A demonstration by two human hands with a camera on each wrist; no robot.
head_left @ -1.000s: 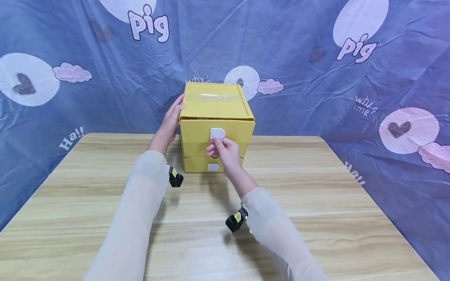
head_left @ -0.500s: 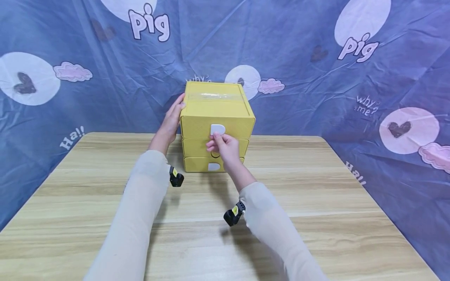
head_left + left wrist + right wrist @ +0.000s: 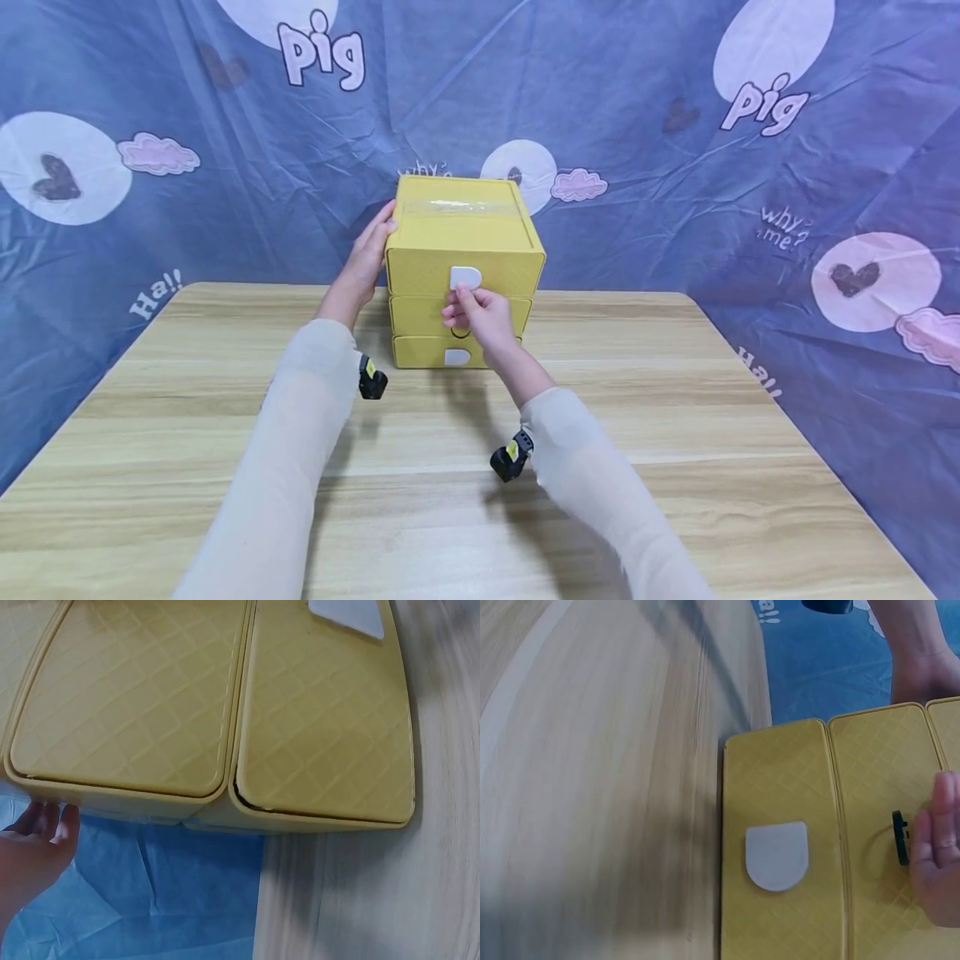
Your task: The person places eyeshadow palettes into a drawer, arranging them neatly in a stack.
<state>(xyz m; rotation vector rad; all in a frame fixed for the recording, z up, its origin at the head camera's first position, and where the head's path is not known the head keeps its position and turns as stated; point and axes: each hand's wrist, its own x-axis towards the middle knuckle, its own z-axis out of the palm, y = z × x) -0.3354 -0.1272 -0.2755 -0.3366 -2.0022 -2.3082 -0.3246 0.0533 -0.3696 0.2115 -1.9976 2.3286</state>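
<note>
A yellow three-drawer box [image 3: 468, 233] stands at the back of the table, with all drawer fronts flush in the head view. My left hand [image 3: 366, 260] rests along its left side; the left wrist view shows those fingertips [image 3: 69, 817] against the side wall. In front, my right hand [image 3: 487, 318] pinches the lower edge of the top drawer's white handle [image 3: 466, 276] with thumb and finger. The right wrist view shows its other fingers close over the middle drawer, beside a dark handle piece [image 3: 901, 838]. The bottom drawer bears a white handle [image 3: 777, 856].
Clear tape [image 3: 456, 206] crosses the box's top. Around it spreads a wood-grain table [image 3: 675, 467]. Behind hangs a blue patterned cloth [image 3: 637, 100]. Each wrist carries a small black camera, one at the left [image 3: 372, 379], one at the right [image 3: 512, 457].
The top drawer's front, slightly out with a gap under the lid one second ago, has gone in flush. My right hand moved in with it; the left hand stayed at the side.
</note>
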